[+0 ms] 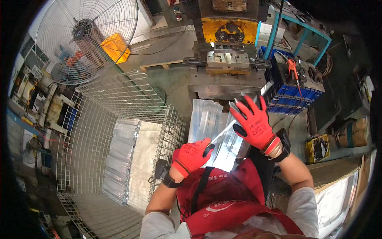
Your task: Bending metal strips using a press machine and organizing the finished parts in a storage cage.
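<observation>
Both my hands wear red gloves with dark fingertips. My left hand [193,156] is closed around the near end of a thin, shiny metal strip [224,133]. The strip slants up to the right, and its far end reaches the thumb of my right hand [254,124]. That right hand is open, its fingers stretched out and spread; whether its thumb touches the strip I cannot tell. Beneath the hands lie several long silvery metal strips [204,119] side by side, close in front of my red apron [223,189].
A press with a metal die [227,59] stands ahead. At the left, a wire mesh cage [83,159] holds stacked metal strips [119,159] beside a pale sheet [144,163]. Behind it is a large fan [85,32]. Blue crates [292,95] with tools stand at the right.
</observation>
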Demonstrator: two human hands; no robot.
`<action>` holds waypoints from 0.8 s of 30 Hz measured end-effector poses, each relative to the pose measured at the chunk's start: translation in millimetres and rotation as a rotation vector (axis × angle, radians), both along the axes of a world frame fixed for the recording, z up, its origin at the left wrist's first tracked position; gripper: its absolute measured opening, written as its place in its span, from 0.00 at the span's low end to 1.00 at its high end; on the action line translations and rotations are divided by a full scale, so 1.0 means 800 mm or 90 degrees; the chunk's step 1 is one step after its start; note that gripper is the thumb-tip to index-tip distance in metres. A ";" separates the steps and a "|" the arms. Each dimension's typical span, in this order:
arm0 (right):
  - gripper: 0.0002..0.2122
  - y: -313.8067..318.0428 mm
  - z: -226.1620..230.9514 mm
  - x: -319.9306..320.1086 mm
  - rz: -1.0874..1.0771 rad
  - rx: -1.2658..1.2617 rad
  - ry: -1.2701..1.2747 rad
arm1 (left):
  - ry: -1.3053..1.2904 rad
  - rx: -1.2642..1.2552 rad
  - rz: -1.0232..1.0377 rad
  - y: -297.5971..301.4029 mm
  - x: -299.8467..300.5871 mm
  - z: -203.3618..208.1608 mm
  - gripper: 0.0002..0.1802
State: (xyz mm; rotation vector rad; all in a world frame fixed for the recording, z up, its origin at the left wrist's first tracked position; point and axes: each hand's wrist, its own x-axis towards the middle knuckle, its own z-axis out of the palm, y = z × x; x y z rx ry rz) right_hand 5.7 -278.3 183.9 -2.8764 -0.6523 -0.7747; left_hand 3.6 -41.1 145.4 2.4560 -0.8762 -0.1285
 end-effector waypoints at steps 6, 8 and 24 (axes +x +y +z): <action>0.17 -0.016 -0.017 0.000 0.077 -0.133 0.180 | -0.107 -0.034 -0.004 0.026 0.015 0.038 0.31; 0.13 -0.022 -0.021 0.001 0.056 0.024 0.189 | -0.050 -0.279 0.123 0.036 0.023 0.023 0.31; 0.06 -0.024 -0.120 0.137 0.117 1.143 0.407 | 0.979 -0.749 0.046 -0.097 0.013 -0.043 0.23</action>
